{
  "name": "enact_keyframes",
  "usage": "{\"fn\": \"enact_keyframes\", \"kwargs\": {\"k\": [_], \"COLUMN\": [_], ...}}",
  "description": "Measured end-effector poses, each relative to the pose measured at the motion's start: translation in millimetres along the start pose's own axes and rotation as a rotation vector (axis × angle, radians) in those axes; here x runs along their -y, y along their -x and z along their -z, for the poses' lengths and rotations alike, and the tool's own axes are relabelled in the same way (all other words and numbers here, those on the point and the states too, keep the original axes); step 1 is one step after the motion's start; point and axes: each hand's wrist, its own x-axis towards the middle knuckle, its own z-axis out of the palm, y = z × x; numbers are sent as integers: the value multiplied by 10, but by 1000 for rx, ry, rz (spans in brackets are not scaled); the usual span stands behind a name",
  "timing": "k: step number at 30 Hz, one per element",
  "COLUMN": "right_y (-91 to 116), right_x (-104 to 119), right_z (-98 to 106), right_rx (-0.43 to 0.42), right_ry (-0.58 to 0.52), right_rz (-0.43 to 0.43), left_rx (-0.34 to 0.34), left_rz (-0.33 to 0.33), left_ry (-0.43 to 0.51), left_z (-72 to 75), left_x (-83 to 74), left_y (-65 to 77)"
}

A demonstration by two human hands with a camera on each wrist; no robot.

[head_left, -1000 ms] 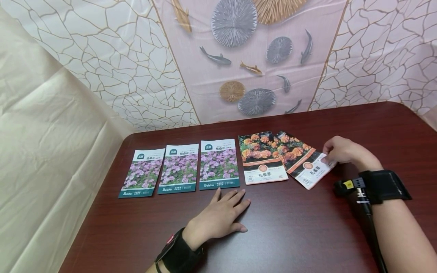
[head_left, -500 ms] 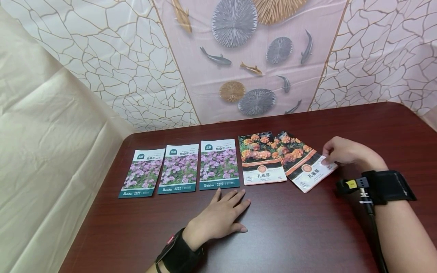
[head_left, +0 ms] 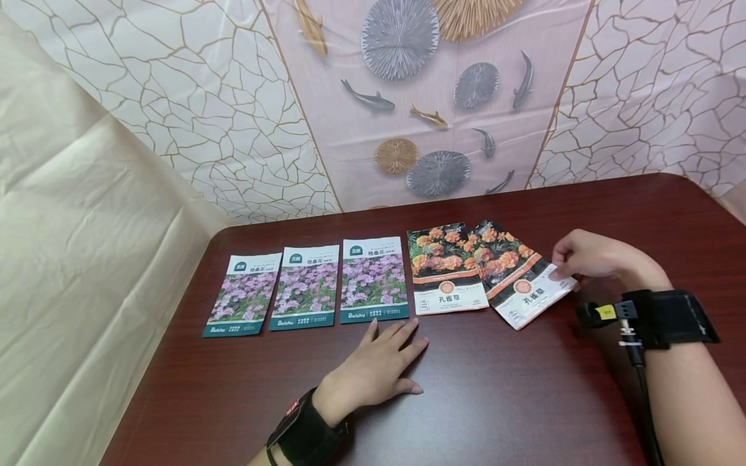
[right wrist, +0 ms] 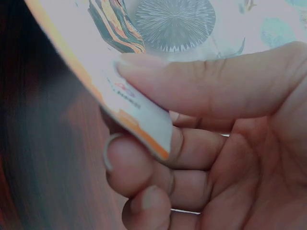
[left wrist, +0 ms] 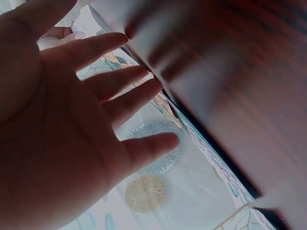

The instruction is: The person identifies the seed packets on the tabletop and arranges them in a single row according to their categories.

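Note:
My right hand [head_left: 594, 259] pinches the lower right corner of a tilted seed packet with orange marigolds [head_left: 521, 278]. In the right wrist view the thumb [right wrist: 158, 81] lies on the packet's white face, with curled fingers beneath it. A second marigold packet [head_left: 449, 278] lies just left of it, their upper edges meeting or slightly overlapping. My left hand [head_left: 373, 369] rests on the table with fingers spread, its fingertips near the bottom edge of the right-hand purple-flower seed packet [head_left: 374, 281]. In the left wrist view that palm [left wrist: 72, 129] holds nothing.
Two more purple-flower packets, the middle one [head_left: 305, 288] and the far-left one [head_left: 243, 294], lie in the same row on the dark red table [head_left: 495, 401]. A patterned cloth [head_left: 233, 110] hangs behind, and a pale sheet [head_left: 76, 259] hangs along the left side.
The right hand has shifted slightly rightward, and the tilted marigold packet has turned a little, its lower corner moving left. The upright marigold packet has shifted very slightly. The left hand has stayed put.

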Motion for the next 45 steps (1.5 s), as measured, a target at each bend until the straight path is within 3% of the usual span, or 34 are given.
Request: {"fn": "enact_keyframes", "kwargs": {"k": [5, 27, 33, 45], "right_y": [7, 5, 11, 61], "right_x": [16, 31, 37, 7], "right_z": [10, -5, -3, 53], "right_rx": [4, 18, 10, -36], "right_ry": [3, 4, 2, 12], "right_rz": [-4, 0, -2, 1], "left_rx": [-37, 29, 68, 64], "left_rz": [16, 71, 104, 105], "left_ry": [13, -87, -89, -74], "left_z": [-3, 60, 72, 62], "left_x": [12, -137, -167, -174], "left_y": [-10, -149, -189, -180]}}
